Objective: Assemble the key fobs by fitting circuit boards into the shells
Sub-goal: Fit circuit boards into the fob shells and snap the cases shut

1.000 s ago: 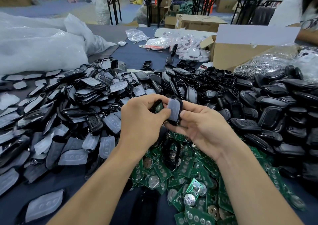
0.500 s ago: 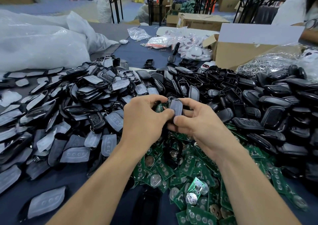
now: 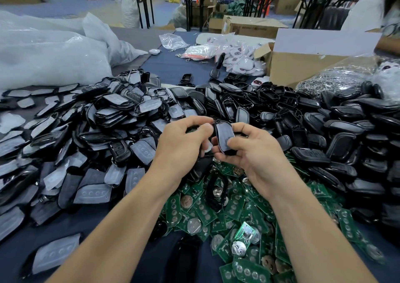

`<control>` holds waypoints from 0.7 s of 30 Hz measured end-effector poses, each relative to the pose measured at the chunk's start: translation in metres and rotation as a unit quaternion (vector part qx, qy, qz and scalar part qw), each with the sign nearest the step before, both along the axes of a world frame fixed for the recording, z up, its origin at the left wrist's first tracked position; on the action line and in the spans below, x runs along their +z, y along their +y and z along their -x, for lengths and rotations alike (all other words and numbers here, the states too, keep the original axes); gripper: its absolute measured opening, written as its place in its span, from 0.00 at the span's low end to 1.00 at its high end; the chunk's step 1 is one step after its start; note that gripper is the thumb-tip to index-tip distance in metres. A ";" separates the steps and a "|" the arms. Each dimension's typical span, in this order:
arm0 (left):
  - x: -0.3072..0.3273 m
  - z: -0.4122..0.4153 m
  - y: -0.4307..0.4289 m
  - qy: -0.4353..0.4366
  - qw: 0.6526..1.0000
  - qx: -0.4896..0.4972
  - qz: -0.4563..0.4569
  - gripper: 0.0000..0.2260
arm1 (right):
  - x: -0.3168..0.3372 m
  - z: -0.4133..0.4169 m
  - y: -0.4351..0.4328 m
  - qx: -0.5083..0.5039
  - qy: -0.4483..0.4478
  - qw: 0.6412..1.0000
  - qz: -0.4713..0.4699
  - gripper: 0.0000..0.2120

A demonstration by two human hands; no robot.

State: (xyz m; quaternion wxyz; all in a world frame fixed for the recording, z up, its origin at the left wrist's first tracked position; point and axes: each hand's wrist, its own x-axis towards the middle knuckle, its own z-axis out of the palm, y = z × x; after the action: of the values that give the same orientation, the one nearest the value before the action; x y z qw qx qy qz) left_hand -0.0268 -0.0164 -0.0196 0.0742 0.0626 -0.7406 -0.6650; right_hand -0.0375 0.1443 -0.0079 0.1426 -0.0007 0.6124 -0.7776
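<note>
Both hands, left hand (image 3: 184,146) and right hand (image 3: 251,155), pinch one black shell (image 3: 224,137), long axis pointing away from the person.

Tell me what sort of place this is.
Probably a small assembly workshop or warehouse floor: heaps of black shells and green circuit boards cover the table, with cardboard boxes behind.
</note>
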 end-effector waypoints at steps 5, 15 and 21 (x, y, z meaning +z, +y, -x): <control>0.000 0.000 0.002 0.012 1.000 0.015 0.008 0.06 | 0.001 -0.001 -0.003 0.007 0.042 0.999 -0.027 0.12; -0.002 0.002 0.001 0.028 0.998 0.042 0.032 0.09 | -0.004 -0.004 -0.004 -0.016 0.100 0.989 -0.110 0.11; -0.003 0.001 0.000 0.040 0.994 0.073 0.074 0.11 | -0.003 -0.005 -0.007 -0.023 0.094 0.989 -0.110 0.09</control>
State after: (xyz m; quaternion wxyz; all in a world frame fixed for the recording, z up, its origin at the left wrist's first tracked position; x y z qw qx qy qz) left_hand -0.0279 -0.0164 -0.0226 0.1562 0.0839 -0.7778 -0.6030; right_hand -0.0327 0.1369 -0.0109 0.0658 -0.0442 0.7044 -0.7053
